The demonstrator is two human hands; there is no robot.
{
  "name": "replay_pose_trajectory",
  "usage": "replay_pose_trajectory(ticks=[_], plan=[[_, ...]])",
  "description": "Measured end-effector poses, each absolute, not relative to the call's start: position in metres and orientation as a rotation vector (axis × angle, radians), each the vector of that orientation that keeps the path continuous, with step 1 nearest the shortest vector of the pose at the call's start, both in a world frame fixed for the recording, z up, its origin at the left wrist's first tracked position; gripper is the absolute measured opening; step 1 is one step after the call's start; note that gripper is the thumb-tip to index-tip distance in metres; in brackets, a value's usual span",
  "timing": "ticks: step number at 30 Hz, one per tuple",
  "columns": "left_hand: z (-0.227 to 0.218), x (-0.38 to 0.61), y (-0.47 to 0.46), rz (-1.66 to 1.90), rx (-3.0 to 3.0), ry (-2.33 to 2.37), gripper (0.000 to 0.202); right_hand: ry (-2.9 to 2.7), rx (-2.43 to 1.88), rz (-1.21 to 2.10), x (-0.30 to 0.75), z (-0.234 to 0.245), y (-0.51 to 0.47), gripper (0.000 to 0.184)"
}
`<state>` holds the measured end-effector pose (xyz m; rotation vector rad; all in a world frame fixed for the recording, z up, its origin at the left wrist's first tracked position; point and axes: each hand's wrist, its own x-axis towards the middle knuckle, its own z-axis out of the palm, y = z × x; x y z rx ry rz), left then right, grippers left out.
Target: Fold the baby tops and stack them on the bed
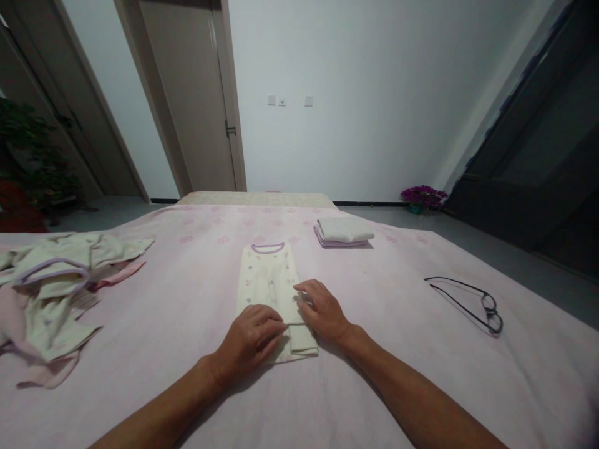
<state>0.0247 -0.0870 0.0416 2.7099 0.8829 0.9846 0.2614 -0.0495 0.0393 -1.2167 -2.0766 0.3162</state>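
Note:
A cream shirt (262,274) with a purple neckline and small printed shapes lies flat in front of me, its sides folded inward to a narrow strip. Its neckline points away from me, and a folded sleeve end shows at the lower right. My left hand (255,333) rests on the lower left of the shirt, fingers stretched over the cloth. On the right edge lies my right hand (322,310), its fingers apart and touching the fabric. Parts of the shirt under both hands are hidden.
A pile of loose clothes (56,287) spreads at the left. Folded garments (344,231) are stacked beyond my right hand. Black-framed glasses (489,312) lie at the right on the pink patterned sheet (384,374). Purple flowers (423,196) stand on the floor behind.

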Motion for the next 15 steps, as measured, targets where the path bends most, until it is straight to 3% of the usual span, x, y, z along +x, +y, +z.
replay_pose_trajectory(ticks=[3, 7, 15], plan=[[0.041, 0.013, -0.078, 1.088, 2.601, 1.053, 0.023, -2.202, -1.070, 0.249, 0.260, 0.037, -0.053, 0.035], [0.034, -0.006, -0.059, 1.117, 2.579, 1.291, 0.029, -2.335, -1.051, 0.225, 0.259, 0.038, -0.056, 0.026], [0.026, -0.001, -0.045, 0.702, 2.854, 1.175, 0.058, -2.270, -1.093, 0.262, 0.255, 0.038, -0.054, 0.024]])
